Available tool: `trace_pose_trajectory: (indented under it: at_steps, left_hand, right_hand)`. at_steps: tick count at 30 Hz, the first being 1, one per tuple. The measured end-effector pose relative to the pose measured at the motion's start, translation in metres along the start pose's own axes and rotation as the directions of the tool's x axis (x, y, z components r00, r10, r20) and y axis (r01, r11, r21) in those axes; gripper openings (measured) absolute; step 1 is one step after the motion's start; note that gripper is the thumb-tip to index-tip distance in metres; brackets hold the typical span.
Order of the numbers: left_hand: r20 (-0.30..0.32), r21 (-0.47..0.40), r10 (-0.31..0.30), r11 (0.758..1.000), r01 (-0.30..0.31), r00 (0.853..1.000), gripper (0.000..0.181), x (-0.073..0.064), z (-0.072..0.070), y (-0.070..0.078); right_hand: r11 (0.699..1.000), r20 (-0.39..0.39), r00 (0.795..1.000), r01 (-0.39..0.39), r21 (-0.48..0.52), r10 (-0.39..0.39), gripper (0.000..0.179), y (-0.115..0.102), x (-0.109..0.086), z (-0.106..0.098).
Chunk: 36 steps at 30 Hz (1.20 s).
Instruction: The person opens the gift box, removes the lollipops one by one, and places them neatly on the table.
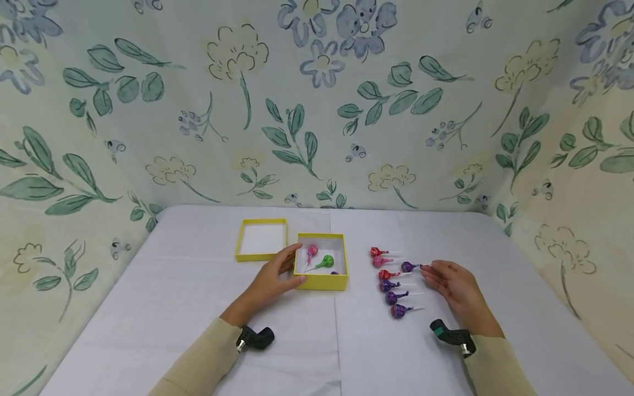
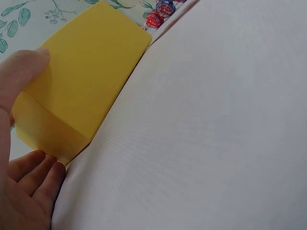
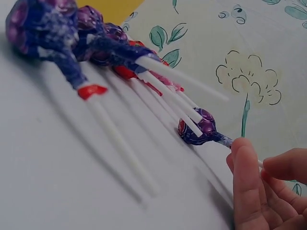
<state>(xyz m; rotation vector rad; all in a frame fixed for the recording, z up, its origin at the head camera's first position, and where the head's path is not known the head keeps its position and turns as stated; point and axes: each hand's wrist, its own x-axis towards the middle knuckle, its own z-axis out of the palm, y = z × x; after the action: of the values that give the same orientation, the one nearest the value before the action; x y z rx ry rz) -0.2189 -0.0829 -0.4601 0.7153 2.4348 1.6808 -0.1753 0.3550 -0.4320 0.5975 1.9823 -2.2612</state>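
Observation:
A purple-wrapped lollipop [image 1: 407, 267] is pinched by its white stick between the thumb and fingers of my right hand [image 1: 458, 289]. In the right wrist view, the held lollipop [image 3: 205, 125] has its head pointing left, and a faint shadow lies below it. My left hand [image 1: 269, 283] holds the front left corner of an open yellow box [image 1: 324, 282], thumb on the front wall and fingers along the left side. Inside the box lie a pink lollipop [image 1: 312, 250], a green lollipop [image 1: 327, 261] and part of a dark one, mostly hidden by the front wall.
A column of red, pink and purple lollipops [image 1: 391, 298] lies right of the box, sticks pointing right. The yellow-rimmed lid [image 1: 239, 256] rests inside up, behind and left of the box. A white cloth [image 1: 198, 308] covers the table. Floral fabric [image 1: 317, 154] hangs behind.

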Motion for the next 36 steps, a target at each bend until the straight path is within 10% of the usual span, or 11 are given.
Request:
trace_pose_trajectory:
  at_steps: [36]
  left_hand:
    - [-0.005,0.011,-0.035,0.999,0.035,0.999,0.080,0.002,0.001,-0.003]
  right_hand:
    - [0.995,-0.038,0.996,-0.078,0.067,0.080,0.054,-0.004,-0.001,-0.006]
